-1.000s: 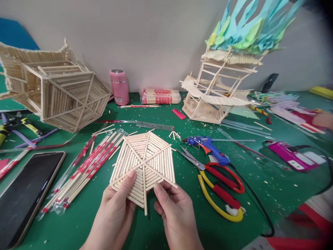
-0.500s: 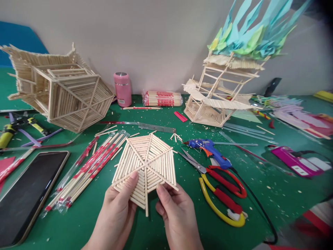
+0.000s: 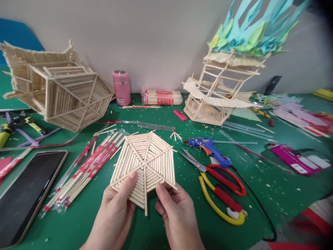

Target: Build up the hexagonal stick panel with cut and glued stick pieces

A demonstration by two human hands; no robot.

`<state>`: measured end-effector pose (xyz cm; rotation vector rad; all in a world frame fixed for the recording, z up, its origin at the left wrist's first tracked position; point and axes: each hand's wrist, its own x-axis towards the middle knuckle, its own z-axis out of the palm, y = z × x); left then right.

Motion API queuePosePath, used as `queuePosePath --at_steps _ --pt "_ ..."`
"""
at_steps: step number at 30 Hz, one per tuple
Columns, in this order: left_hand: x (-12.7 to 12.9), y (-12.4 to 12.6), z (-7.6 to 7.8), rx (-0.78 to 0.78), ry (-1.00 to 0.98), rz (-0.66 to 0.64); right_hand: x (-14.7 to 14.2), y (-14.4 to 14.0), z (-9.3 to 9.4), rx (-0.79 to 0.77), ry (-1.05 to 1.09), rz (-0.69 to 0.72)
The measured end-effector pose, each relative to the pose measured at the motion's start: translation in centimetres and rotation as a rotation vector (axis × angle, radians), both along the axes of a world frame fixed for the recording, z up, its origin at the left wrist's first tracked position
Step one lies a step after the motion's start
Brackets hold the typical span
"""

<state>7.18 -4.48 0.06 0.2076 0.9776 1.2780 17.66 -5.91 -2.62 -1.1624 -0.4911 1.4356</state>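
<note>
A six-sided panel of thin wooden sticks (image 3: pixel 158 161) is held up above the green table, its sticks laid in rows between spokes that meet at the middle. My left hand (image 3: pixel 111 211) grips its lower left, thumb flat on top and fingers underneath. At the lower right edge, my right hand (image 3: pixel 179 215) pinches the panel between thumb and fingers; those fingertips are partly hidden. One spoke juts out at the bottom between my hands, where the lower right section has fewer rows. Right of the panel lie scissors (image 3: pixel 221 194) with red and yellow handles and a blue glue gun (image 3: pixel 208 147).
A stick lantern frame (image 3: pixel 75 93) lies at the left; another with blue paper strips (image 3: pixel 215 90) stands at the right. Wrapped stick bundles (image 3: pixel 88 166), a phone (image 3: pixel 28 198), a pink bottle (image 3: pixel 121 88) and a black cord (image 3: pixel 256 201) are around my hands.
The whole view has shifted very slightly. Both hands keep the same grip on the stick panel, which stays in nearly the same place.
</note>
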Motion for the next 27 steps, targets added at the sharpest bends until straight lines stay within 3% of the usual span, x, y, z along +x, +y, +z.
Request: queuePosePath --at_steps 27 --pt "0.00 -0.26 -0.01 0.029 0.002 0.001 0.29 -0.30 0.13 0.003 -0.034 0.111"
